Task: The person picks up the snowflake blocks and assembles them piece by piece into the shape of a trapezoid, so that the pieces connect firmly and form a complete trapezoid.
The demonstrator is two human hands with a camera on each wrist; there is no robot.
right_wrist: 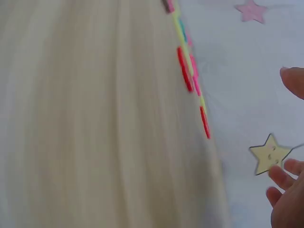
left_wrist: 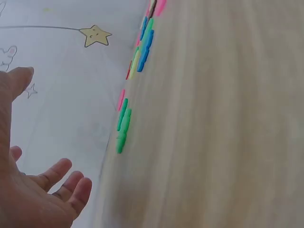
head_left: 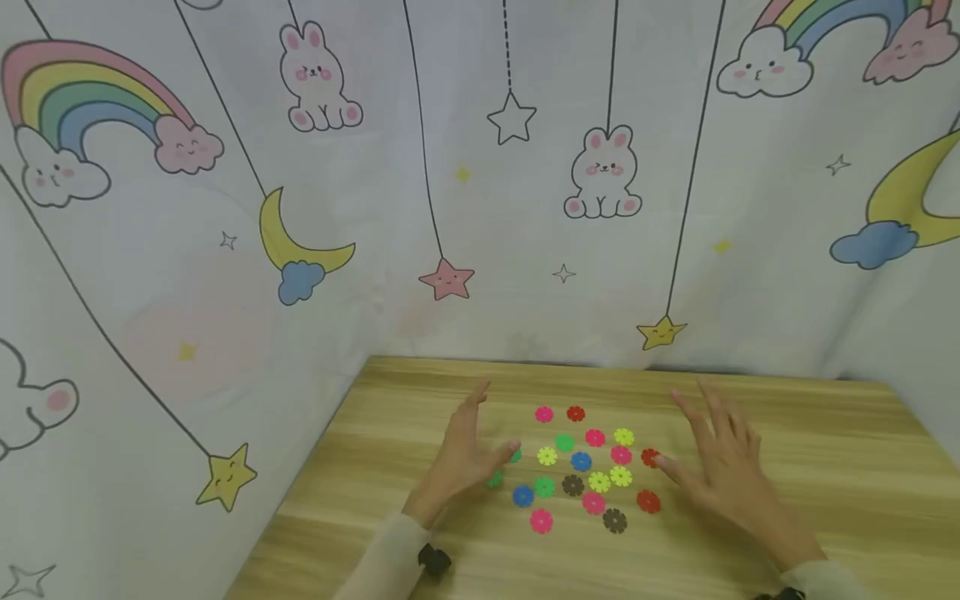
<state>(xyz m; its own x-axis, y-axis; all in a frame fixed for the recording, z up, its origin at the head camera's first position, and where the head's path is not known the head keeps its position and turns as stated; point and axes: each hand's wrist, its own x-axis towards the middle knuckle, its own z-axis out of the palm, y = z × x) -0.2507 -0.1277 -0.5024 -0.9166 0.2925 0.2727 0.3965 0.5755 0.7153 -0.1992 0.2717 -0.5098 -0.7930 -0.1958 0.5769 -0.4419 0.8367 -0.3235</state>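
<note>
Many small flat plastic discs with notched edges lie spread on the wooden table, among them a blue disc [head_left: 581,461], a yellow disc [head_left: 547,456], a brown disc [head_left: 573,485] and a pink disc [head_left: 542,521]. My left hand [head_left: 461,458] hovers at their left side, fingers spread, partly covering two green discs. On the right, my right hand [head_left: 723,475] is spread beside a red disc [head_left: 648,501]; its thumb overlaps another red disc [head_left: 651,457], and contact cannot be made out. Both wrist views show the hands raised above the table, holding nothing.
The wooden table [head_left: 360,467] reaches back to a white cloth backdrop [head_left: 360,175] printed with rabbits, stars, moons and rainbows. The cloth also rises along the left side. A dark device [head_left: 434,560] is on the left wrist.
</note>
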